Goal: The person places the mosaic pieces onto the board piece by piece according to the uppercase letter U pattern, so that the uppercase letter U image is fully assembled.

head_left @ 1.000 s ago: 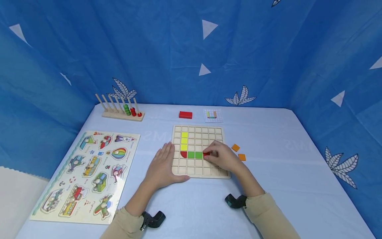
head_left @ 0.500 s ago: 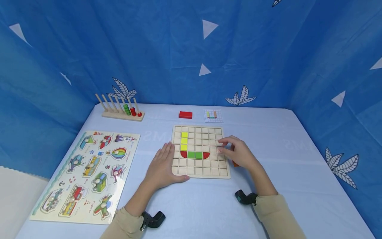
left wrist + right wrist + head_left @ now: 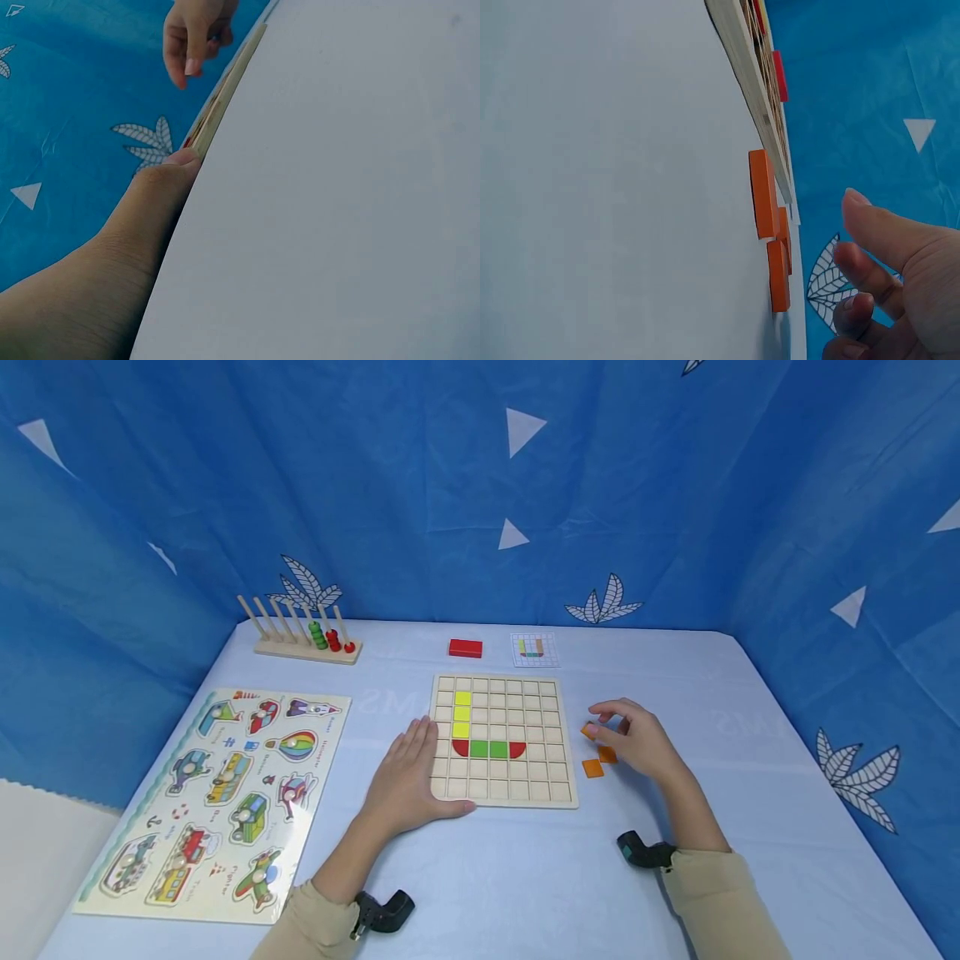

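Note:
A wooden grid board (image 3: 538, 791) lies mid-table in the head view. Set in it are a column of yellow squares (image 3: 462, 713) and, below, a row of two green squares (image 3: 489, 750) between red rounded-corner tiles (image 3: 517, 750). My left hand (image 3: 401, 781) rests along the board's left side, fingers straight, thumb at the front edge. Just right of the board, three orange square tiles (image 3: 592, 768) lie on the cloth. Over them hovers my right hand (image 3: 633, 739), thumb overlapping the farthest tile. In the right wrist view its loosely bent fingers hold nothing, beside the orange tiles (image 3: 763, 193).
Behind the board lie a red block (image 3: 466, 648) and a pattern card (image 3: 535, 650) with a coloured U shape. A peg stand (image 3: 303, 649) with beads is at the back left. A vehicle picture puzzle (image 3: 217, 802) covers the left side. Blue curtain (image 3: 420, 485) surrounds the table.
My right hand has let go of the red tile, which sits at the right end of the green row, and moved right to the orange tiles. The left hand has stayed put.

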Action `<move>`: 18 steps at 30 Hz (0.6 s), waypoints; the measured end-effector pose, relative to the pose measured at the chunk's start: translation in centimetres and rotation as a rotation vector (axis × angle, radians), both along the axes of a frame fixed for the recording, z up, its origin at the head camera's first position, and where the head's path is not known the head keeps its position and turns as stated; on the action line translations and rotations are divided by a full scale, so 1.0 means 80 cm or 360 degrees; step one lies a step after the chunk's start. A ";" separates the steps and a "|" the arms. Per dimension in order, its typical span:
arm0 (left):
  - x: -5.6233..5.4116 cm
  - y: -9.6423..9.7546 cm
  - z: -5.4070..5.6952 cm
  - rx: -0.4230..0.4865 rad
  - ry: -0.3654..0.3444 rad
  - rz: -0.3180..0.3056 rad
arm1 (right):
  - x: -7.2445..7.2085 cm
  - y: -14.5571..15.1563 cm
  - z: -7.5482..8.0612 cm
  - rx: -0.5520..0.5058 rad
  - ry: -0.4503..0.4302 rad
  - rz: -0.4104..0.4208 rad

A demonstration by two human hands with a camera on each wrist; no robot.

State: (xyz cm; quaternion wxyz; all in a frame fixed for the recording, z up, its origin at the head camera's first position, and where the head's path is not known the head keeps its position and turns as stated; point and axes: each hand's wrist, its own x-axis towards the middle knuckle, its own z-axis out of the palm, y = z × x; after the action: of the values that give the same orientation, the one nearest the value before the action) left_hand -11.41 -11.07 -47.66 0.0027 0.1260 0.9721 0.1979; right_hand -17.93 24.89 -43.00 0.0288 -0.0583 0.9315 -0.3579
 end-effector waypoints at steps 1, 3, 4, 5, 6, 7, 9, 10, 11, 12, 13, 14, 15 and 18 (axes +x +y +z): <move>0.000 0.000 0.000 0.0000 0.0000 0.0001 | 0.000 0.002 0.000 -0.0001 -0.0005 -0.0006; 0.000 0.000 0.000 0.0002 -0.0008 0.0002 | 0.000 0.004 -0.001 -0.0001 -0.0007 -0.0012; 0.000 0.000 0.001 0.0009 -0.0008 0.0001 | 0.000 0.004 -0.001 0.0000 -0.0005 -0.0012; 0.000 0.000 0.001 0.0008 -0.0013 0.0003 | 0.000 0.005 -0.001 0.0001 -0.0003 -0.0012; 0.000 0.000 0.001 0.0013 -0.0014 0.0003 | 0.000 0.005 -0.001 0.0003 -0.0002 -0.0012; 0.000 0.000 0.001 0.0013 -0.0021 0.0006 | 0.000 0.005 -0.002 0.0006 0.0000 -0.0012; 0.000 0.000 0.001 0.0016 -0.0020 0.0006 | 0.000 0.005 -0.002 0.0011 0.0002 -0.0015; 0.000 -0.001 0.001 0.0017 -0.0020 0.0005 | 0.000 0.005 -0.002 0.0015 0.0004 -0.0018; 0.000 0.000 0.001 0.0013 -0.0023 0.0006 | 0.000 0.005 -0.003 0.0021 0.0003 -0.0022; 0.000 -0.001 0.001 0.0012 -0.0024 0.0005 | 0.000 0.004 -0.003 0.0028 0.0004 -0.0024; 0.000 -0.001 0.001 0.0010 -0.0022 0.0005 | 0.000 0.004 -0.004 0.0035 0.0003 -0.0027; 0.000 -0.001 0.000 0.0010 -0.0018 0.0003 | 0.000 0.004 -0.004 0.0043 0.0003 -0.0030; 0.000 -0.001 0.000 0.0013 -0.0013 0.0000 | -0.001 0.005 -0.005 0.0051 0.0003 -0.0033; 0.000 -0.001 0.001 0.0015 -0.0017 -0.0003 | -0.001 0.005 -0.007 0.0070 -0.0004 -0.0038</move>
State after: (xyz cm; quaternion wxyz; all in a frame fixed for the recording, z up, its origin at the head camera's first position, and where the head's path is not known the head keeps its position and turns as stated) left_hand -11.41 -11.14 -47.59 0.0074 0.1257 0.9710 0.2032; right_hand -18.04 25.31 -43.54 0.0268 -0.0460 0.9397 -0.3378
